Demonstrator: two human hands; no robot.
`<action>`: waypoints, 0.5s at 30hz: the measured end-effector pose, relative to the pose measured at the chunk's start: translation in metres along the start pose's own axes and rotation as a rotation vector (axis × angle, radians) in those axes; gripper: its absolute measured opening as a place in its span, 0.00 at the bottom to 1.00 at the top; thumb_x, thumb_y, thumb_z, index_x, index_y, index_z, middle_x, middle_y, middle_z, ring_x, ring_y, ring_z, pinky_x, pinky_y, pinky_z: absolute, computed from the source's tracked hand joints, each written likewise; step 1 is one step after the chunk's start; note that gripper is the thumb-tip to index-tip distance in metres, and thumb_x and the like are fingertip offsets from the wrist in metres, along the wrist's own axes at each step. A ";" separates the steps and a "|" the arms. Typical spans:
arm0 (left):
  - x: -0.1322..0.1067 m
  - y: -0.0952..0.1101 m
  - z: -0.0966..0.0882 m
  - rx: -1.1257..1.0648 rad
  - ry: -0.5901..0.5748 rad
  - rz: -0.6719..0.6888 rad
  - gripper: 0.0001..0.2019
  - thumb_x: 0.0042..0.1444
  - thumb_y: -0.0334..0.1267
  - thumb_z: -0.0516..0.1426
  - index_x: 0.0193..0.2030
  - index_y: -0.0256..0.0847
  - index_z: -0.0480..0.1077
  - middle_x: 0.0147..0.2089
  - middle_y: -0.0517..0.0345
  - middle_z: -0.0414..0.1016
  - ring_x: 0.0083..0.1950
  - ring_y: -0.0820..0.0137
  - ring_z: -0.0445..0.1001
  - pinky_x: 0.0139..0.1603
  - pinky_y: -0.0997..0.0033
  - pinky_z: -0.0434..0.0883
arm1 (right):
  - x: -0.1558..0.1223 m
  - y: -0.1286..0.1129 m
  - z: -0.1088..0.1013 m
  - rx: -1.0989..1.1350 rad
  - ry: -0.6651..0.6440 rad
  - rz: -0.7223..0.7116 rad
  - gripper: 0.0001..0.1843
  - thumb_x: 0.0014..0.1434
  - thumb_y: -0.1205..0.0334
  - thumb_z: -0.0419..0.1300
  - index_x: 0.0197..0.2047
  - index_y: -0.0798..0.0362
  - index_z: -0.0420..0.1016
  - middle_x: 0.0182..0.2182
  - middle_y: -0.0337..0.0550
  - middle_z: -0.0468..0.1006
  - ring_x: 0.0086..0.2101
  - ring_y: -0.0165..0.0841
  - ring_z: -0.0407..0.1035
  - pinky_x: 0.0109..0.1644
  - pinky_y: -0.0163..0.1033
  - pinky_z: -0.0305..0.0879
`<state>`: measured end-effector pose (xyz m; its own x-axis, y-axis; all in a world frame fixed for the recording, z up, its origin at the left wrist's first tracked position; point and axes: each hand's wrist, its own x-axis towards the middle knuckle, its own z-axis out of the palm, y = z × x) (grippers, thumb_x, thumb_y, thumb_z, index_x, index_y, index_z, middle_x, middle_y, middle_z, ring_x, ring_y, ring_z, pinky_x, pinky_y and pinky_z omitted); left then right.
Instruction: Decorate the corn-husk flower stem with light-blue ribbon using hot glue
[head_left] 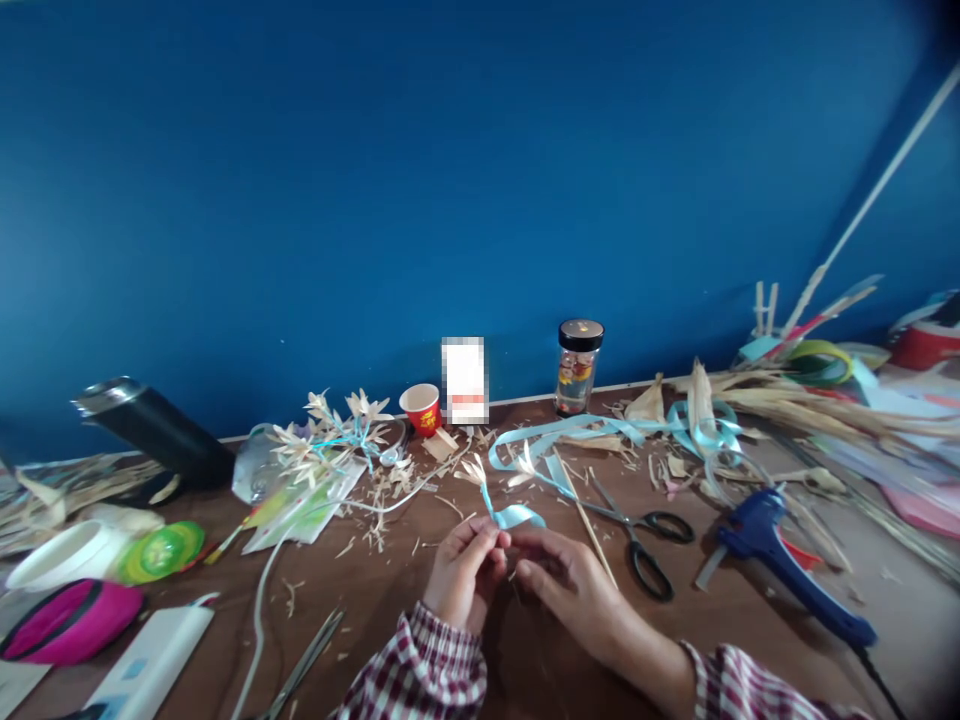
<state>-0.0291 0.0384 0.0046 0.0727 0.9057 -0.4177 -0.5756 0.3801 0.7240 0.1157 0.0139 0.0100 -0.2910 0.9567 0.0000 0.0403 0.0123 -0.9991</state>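
My left hand (463,572) and my right hand (571,582) meet over the brown table (390,620), fingers pinched together. Between them they hold a small dried-husk flower (474,470) tied with a light blue ribbon (513,515) that loops up from my fingertips. A thin wooden stick (587,520) lies just right of my right hand. Black-handled scissors (643,545) rest beyond it. A long length of the same blue ribbon (600,432) curls across the table behind.
A blue glue gun (780,560) lies at the right. A bunch of husk flowers (330,440), a red paper cup (421,408) and a jar (578,367) stand by the blue wall. Husk leaves (787,400) pile at right; a black flask (154,430), pink pouch (67,620) at left.
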 end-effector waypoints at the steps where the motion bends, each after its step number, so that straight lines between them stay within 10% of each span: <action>1: -0.002 -0.003 0.002 0.014 -0.007 -0.009 0.15 0.31 0.39 0.71 0.24 0.34 0.73 0.22 0.61 0.73 0.19 0.83 0.66 0.18 0.87 0.66 | 0.000 0.001 0.000 0.010 0.014 -0.017 0.15 0.58 0.55 0.57 0.44 0.54 0.73 0.34 0.44 0.78 0.35 0.34 0.71 0.39 0.36 0.68; 15: -0.005 -0.012 0.006 0.104 0.050 -0.050 0.17 0.29 0.41 0.71 0.23 0.35 0.71 0.20 0.61 0.74 0.18 0.81 0.68 0.19 0.84 0.68 | 0.002 0.016 -0.005 -0.164 0.218 -0.057 0.10 0.58 0.57 0.57 0.32 0.54 0.75 0.28 0.41 0.76 0.31 0.32 0.69 0.35 0.34 0.66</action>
<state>-0.0174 0.0302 0.0016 0.0571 0.8755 -0.4799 -0.4841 0.4447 0.7536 0.1203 0.0176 -0.0058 -0.0855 0.9929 0.0833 0.1894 0.0982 -0.9770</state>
